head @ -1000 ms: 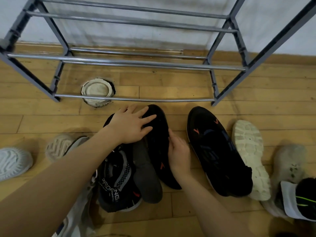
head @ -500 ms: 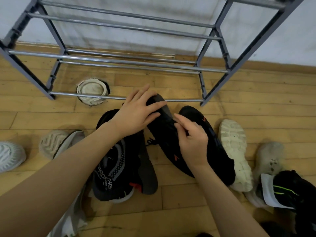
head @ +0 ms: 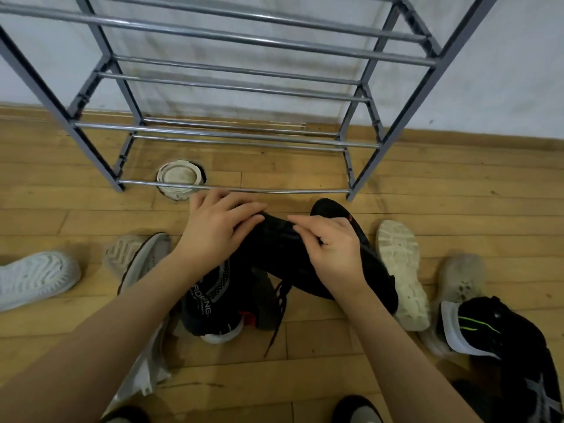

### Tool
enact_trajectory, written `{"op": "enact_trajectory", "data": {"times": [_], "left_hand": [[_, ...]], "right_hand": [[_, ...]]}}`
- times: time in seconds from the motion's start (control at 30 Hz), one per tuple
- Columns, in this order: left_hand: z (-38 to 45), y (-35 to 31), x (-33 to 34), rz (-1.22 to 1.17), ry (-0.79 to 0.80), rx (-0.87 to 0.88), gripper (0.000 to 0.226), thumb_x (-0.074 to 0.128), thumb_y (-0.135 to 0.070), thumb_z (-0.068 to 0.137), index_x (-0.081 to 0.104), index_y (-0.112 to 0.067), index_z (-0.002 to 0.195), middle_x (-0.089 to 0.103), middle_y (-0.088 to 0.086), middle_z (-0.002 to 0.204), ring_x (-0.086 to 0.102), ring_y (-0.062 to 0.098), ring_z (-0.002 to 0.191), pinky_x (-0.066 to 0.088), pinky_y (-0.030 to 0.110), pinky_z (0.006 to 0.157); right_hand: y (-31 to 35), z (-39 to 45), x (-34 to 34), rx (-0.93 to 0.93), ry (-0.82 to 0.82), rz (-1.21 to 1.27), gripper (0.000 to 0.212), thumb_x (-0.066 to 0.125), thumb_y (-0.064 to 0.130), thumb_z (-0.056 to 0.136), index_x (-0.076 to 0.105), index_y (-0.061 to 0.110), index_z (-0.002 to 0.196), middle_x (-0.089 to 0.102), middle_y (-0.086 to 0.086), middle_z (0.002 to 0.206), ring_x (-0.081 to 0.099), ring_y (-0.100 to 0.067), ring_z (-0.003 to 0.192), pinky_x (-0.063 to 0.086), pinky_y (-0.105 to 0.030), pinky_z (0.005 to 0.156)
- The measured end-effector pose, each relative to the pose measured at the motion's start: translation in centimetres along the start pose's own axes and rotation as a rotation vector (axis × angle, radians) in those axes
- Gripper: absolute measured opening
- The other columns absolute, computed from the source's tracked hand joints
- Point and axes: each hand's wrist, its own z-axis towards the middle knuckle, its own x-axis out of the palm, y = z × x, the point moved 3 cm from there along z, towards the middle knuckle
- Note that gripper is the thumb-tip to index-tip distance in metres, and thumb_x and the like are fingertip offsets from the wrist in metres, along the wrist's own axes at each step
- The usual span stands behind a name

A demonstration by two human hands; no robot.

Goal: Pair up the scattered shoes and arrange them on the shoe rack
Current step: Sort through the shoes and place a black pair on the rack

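Note:
My two hands hold one black sneaker (head: 274, 248) just off the floor, in front of the shoe rack (head: 225, 135). My left hand (head: 219, 230) wraps over its toe end. My right hand (head: 331, 254) pinches its upper near the middle. Its black laces (head: 279, 312) dangle down to the floor. A matching black sneaker with orange marks (head: 331, 209) lies right behind it, mostly hidden by my right hand. The grey metal rack stands against the wall with bare bars on every tier.
A black knit shoe with lettering (head: 207, 300) lies under my left forearm. A white sole-up shoe (head: 403, 270), a dirty grey shoe (head: 460, 276) and a black shoe with a green stripe (head: 488, 331) lie right. A white shoe (head: 33, 279) and grey shoe (head: 137, 257) lie left. A round floor fitting (head: 180, 178) sits under the rack.
Both hands closed on the black sneaker and raised it, turning its toe left, so the laces now hang free. The view shifted nearer the rack.

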Motion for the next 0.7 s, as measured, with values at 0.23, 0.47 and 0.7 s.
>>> {"op": "enact_trajectory", "data": {"times": [0.23,0.47,0.7], "left_hand": [[-6.6,0.3,0.9,0.105,0.133,-0.453,0.044,0.035,-0.041,0.091,0.071,-0.017,0.102,0.070,0.003,0.097,0.063,0.031,0.084,0.039,0.042,0.074],[-6.1,0.2,1.7,0.229,0.533,-0.047,0.084,0.018,-0.086,0.072,0.009,-0.045,0.145,0.040,0.011,0.143,0.047,0.040,0.117,0.031,0.049,0.096],[-5.3,-0.1,4.0,0.343,0.523,0.172,0.075,0.051,-0.061,0.082,0.016,-0.042,0.145,0.047,0.020,0.132,0.055,0.042,0.104,0.043,0.049,0.083]], "right_hand": [[-0.1,-0.9,3.6,0.122,0.227,-0.007,0.026,0.056,0.020,0.090,0.067,0.021,0.114,0.067,0.007,0.111,0.057,-0.011,0.107,0.028,-0.023,0.095],[-4.9,-6.5,1.1,0.293,0.213,-0.255,0.041,0.052,0.038,0.090,0.057,0.024,0.128,0.056,0.002,0.131,0.047,-0.021,0.122,0.026,-0.034,0.101],[-8.9,-10.1,-2.3,0.480,0.466,-0.568,0.067,0.051,0.058,0.086,0.027,0.037,0.145,0.025,-0.005,0.155,0.017,-0.037,0.141,0.011,-0.053,0.111]]}}
